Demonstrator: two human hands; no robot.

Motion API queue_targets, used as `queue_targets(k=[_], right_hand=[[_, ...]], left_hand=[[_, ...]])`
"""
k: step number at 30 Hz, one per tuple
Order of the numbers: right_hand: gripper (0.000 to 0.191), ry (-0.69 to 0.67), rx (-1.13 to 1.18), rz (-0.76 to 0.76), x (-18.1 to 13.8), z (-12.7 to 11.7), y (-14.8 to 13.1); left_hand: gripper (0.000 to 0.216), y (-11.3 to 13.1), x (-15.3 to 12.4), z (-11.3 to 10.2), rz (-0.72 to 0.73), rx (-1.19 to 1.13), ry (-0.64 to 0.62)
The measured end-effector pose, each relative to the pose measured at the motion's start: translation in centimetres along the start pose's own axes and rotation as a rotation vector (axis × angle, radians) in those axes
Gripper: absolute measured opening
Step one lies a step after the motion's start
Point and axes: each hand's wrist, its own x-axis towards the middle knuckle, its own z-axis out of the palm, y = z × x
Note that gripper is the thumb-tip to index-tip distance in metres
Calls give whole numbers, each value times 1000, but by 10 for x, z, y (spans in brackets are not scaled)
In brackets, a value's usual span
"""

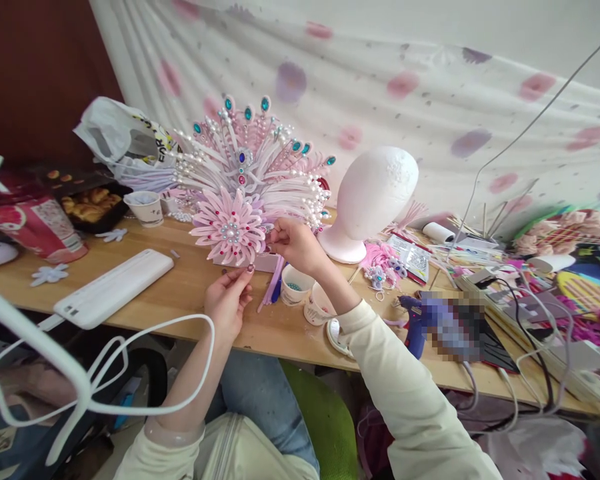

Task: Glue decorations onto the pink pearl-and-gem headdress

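A large pink and white headdress (253, 170) with pearls and teal gems stands upright on the wooden table (180, 290). A pink foam flower (229, 231) with a beaded centre is at its lower front. My left hand (227, 300) grips the headdress from below, fingers closed just under the flower. My right hand (295, 243) pinches a part of the headdress at the right of the flower, fingers pressed together. What the fingertips hold there is too small to make out.
A white foam mannequin head (370, 200) stands right of the headdress. Two paper cups (307, 293) sit below my right hand. A blue glue gun (414, 320), cables, craft scraps, a white power strip (113, 287), snack bags and a plastic bag lie about.
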Motion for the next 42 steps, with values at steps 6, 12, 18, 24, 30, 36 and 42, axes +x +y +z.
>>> queue_targets(k=[6, 12, 18, 24, 30, 36, 42], right_hand=[[17, 11, -34, 8, 0, -1, 0], [16, 2, -5, 57, -1, 0, -1], [14, 26, 4, 108, -4, -1, 0], [13, -1, 78, 185, -5, -2, -1], [14, -9, 37, 234, -6, -6, -1], [22, 31, -26, 278, -8, -7, 1], [28, 42, -85, 310, -10, -7, -7]], left_hand=[[47, 2, -9, -19, 55, 186, -203], [30, 11, -7, -38, 448, 179, -310], [33, 23, -13, -47, 346, 48, -503], [36, 19, -15, -62, 273, 71, -463], [44, 31, 4, -73, 463, 421, -323], [37, 49, -8, -57, 533, 166, -361], [19, 56, -17, -58, 514, 782, -761]])
